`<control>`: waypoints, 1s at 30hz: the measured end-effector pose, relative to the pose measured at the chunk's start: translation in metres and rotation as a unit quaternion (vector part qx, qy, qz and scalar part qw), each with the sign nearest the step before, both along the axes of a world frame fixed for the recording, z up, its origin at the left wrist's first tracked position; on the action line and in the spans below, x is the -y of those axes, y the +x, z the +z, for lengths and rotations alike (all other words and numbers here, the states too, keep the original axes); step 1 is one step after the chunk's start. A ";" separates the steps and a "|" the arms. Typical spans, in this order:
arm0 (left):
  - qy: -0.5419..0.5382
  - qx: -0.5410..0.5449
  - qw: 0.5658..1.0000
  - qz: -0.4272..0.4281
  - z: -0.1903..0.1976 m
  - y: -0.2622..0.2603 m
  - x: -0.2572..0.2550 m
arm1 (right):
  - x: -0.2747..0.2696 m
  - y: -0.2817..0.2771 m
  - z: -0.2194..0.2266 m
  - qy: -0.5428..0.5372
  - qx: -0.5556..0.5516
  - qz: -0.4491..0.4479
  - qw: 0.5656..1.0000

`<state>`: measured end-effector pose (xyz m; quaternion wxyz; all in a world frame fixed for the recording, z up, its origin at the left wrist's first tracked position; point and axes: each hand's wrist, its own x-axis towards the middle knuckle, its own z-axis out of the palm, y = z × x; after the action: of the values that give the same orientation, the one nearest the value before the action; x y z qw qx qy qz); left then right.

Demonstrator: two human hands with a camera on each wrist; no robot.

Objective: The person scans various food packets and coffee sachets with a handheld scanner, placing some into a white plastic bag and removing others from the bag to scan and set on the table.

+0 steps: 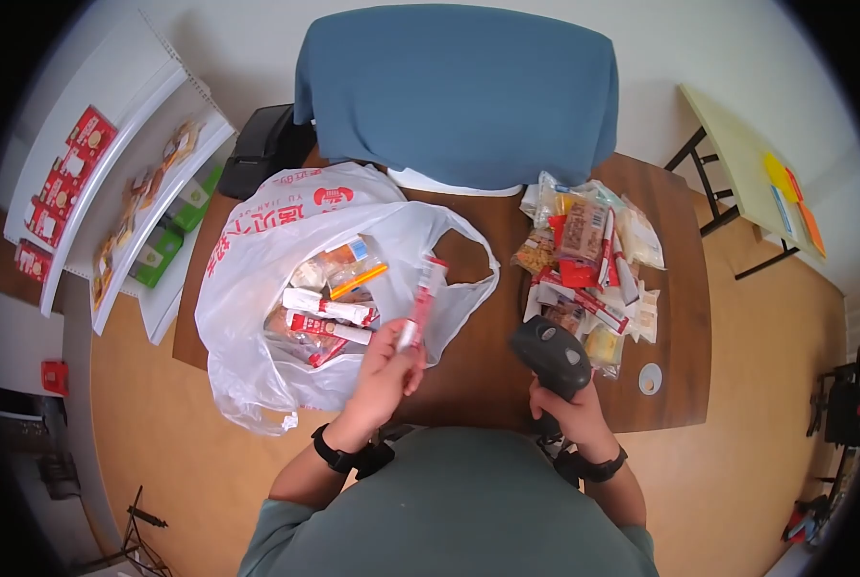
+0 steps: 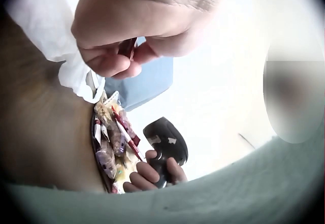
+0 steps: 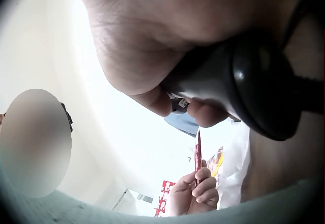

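The left hand (image 1: 387, 370) pinches the lower end of a slim red-and-white packet (image 1: 424, 300) at the right side of an open white plastic bag (image 1: 247, 317). Inside the bag lie several packets, among them a white one (image 1: 326, 306) and one with an orange strip. The right hand (image 1: 570, 409) grips the handle of a black handheld scanner (image 1: 551, 356), its head tilted toward the left hand. Just beyond the scanner is a pile of snack packets (image 1: 584, 236). In the right wrist view the packet (image 3: 198, 155) stands upright in the left hand (image 3: 195, 193).
A blue cloth (image 1: 459, 91) covers an object at the brown table's (image 1: 487, 394) far edge, beside a black device (image 1: 261, 149). A round white sticker (image 1: 649, 379) is at the table's right. Shelves (image 1: 132, 125) with packets stand left; a pale side table (image 1: 752, 173) stands right.
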<state>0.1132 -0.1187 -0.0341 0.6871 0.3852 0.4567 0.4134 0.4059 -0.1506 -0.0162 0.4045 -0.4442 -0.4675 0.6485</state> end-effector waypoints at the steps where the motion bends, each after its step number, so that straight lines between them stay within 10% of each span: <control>1: -0.007 0.061 0.994 0.096 0.003 -0.003 0.001 | -0.001 -0.001 0.002 -0.001 -0.008 -0.004 1.000; 10: -0.047 0.260 0.890 0.372 -0.011 -0.053 -0.004 | -0.003 -0.004 0.002 -0.003 -0.027 0.003 1.000; 17: 0.055 0.156 0.825 0.541 -0.002 -0.114 -0.045 | -0.003 0.001 -0.005 0.004 -0.015 0.023 1.000; 25: 0.123 0.104 0.866 0.473 -0.025 -0.194 -0.056 | -0.001 0.006 -0.011 -0.010 -0.020 0.016 1.000; 30: -0.005 0.146 0.884 0.444 -0.007 -0.114 -0.033 | 0.004 0.007 -0.010 -0.011 -0.045 0.006 0.999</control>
<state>-0.0010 -0.0861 -0.0407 0.4929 0.0741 0.4766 0.7242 0.4131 -0.1551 -0.0266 0.4161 -0.4166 -0.4443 0.6752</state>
